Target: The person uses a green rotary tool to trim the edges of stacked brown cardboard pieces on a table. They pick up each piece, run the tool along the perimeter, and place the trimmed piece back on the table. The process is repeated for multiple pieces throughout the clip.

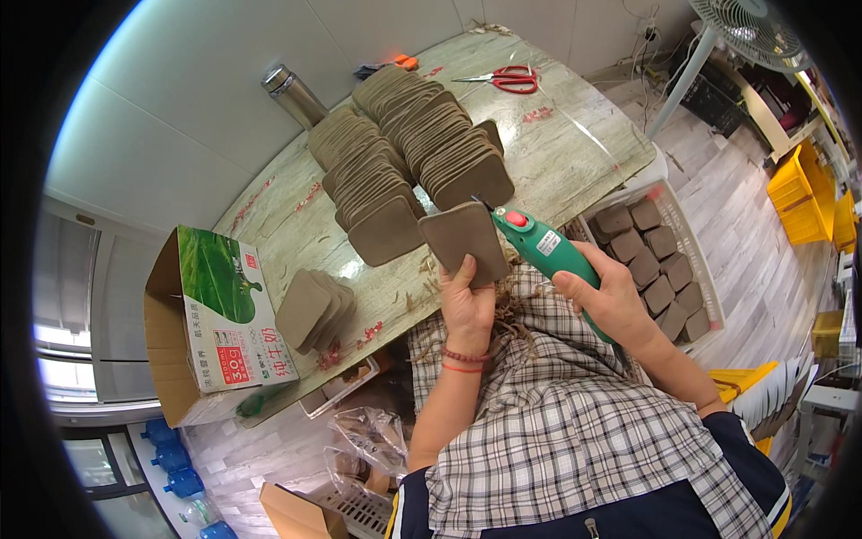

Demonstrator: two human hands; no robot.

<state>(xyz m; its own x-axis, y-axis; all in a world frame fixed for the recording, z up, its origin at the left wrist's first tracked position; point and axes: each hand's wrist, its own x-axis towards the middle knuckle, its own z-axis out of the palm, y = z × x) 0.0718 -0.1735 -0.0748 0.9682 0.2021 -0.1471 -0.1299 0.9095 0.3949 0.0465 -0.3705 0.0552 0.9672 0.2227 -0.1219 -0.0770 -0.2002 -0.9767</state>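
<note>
My left hand point(469, 313) grips a brown rounded-square pad point(465, 242) by its lower edge, thumb on the face, in front of the table's edge. In my right hand point(609, 293) is a green handheld power tool point(549, 246) with a red button. Its dark tip is at the pad's upper right edge; I cannot tell if it touches. Just beyond stand two long rows of similar pads, the left row point(367, 182) and the right row point(431, 135), packed face to face. A smaller stack of pads point(313, 310) leans on the table to the left.
Red-handled scissors point(515, 79) and a steel flask point(293, 94) are on the table point(572, 135). An open milk carton box point(222, 316) stands at the left. A white crate point(707, 296) of pads is at the right. Fibre scraps point(512, 316) lie on my checked apron point(525, 431).
</note>
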